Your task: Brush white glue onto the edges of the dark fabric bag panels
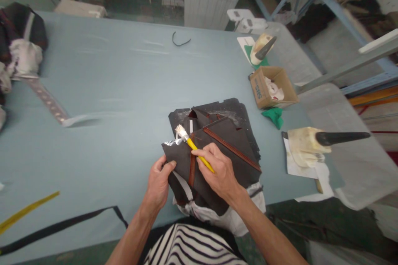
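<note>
My right hand (217, 169) is closed around the yellow handle of a paintbrush (199, 153). Its pale bristles hang over the left edge of a dark grey fabric piece (224, 149) with reddish-brown stripes. A shiny wet-looking whitish smear lies along that edge, just below the bristles. My left hand (159, 180) pinches the fabric's left corner between thumb and fingers. Beneath the fabric, a dark flat board (236, 109) with whitish smudges sticks out at the far side. White cloth (230, 217) bunches at the near side, against my striped shirt.
On the right are a cardboard box (259, 89) holding a white roll, green cloth (273, 117), and two pale containers with black handles, one nearer (306, 145) and one farther (263, 49). Black (62, 225) and yellow (29, 211) strips lie left; dark and white fabric (25, 56) is piled far left.
</note>
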Motion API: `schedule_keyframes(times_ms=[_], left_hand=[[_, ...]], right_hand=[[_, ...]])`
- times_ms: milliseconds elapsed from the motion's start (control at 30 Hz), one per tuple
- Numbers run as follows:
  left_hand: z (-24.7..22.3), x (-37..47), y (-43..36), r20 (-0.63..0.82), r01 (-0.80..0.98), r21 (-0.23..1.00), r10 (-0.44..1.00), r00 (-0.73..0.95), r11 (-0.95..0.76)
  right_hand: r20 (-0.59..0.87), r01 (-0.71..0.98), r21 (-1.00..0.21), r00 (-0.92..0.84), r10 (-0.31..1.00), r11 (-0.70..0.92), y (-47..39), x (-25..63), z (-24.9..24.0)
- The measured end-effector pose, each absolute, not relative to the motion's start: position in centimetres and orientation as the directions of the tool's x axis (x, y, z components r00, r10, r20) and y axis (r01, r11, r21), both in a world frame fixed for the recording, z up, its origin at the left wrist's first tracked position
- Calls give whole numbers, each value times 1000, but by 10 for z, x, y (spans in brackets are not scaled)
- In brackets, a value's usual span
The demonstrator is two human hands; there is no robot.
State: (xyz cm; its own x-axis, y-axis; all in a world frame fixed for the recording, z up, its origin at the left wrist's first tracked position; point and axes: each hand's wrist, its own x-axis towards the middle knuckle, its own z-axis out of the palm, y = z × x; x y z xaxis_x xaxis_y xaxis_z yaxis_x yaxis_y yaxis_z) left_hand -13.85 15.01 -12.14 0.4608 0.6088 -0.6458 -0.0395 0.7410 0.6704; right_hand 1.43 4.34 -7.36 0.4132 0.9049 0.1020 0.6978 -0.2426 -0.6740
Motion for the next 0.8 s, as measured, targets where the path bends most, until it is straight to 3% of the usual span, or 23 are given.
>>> schedule_keyframes(times_ms=[167,400,633,733,800], left_hand=[[-125,-141,148,-656,-44,660,604,452,750],[-122,-141,147,-663,-49,657,608,438,752],[-119,-139,147,-682,-45,649,607,408,760],[-117,-138,147,-680,-48,651,610,408,758],[-117,-138,146,-678,-53,649,609,410,759]], right_hand=[[-67,622,-738,319,945,-262,49,26,-69],[-146,322,-892,458,877,-317,54,18,-65],[-150,187,-935,562,813,-301,50,14,-76],[-130,200,-925,635,762,-324,50,14,-81],[-62,312,-887,649,758,-340,51,15,-81]])
